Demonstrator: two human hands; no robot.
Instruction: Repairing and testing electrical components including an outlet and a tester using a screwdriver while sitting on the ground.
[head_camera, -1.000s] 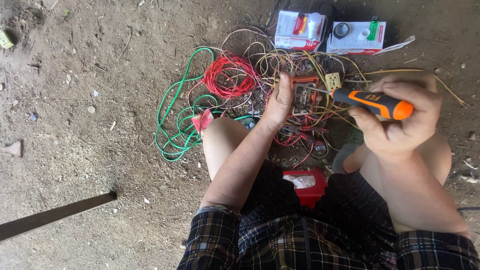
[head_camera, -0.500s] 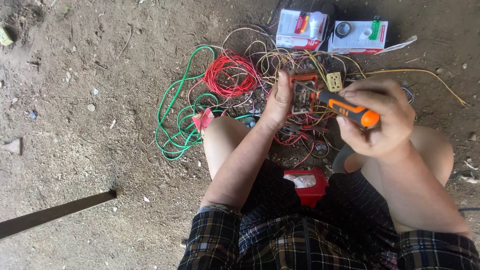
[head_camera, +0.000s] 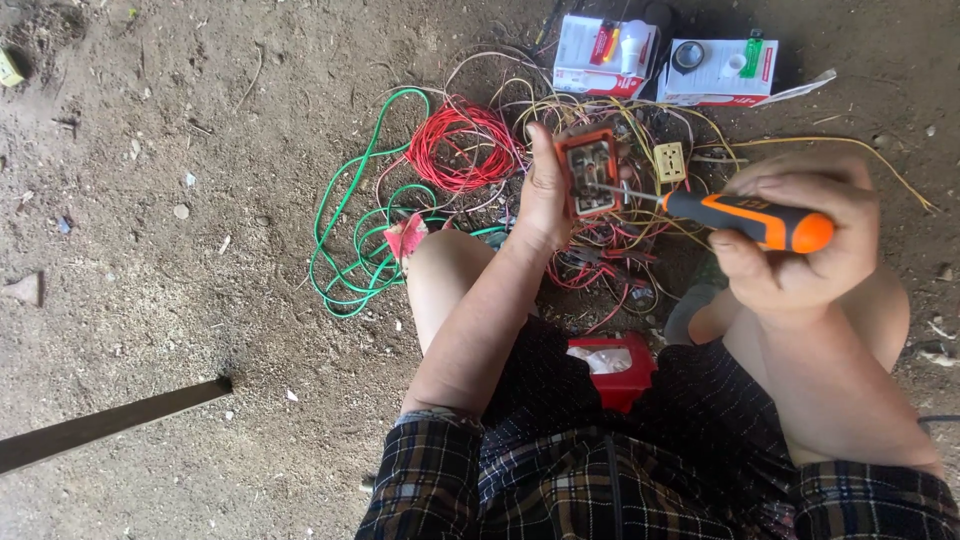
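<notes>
My left hand (head_camera: 543, 195) holds up a small orange-framed electrical part (head_camera: 588, 172) with a grey inside, facing me. My right hand (head_camera: 800, 240) grips an orange and black screwdriver (head_camera: 745, 218); its metal tip touches the face of the part. Both hands are raised over a tangle of wires (head_camera: 610, 250) on the dirt floor in front of my knees.
A red wire coil (head_camera: 460, 148) and loose green wire (head_camera: 352, 230) lie left of the tangle. Two white boxes (head_camera: 603, 42) (head_camera: 722, 70) stand at the back. A red box (head_camera: 612, 368) rests between my legs. A dark wooden strip (head_camera: 105, 425) lies at lower left.
My left hand has lifted the orange part out of the wire tangle and turned it toward me. My right hand has brought the screwdriver tip onto it.
</notes>
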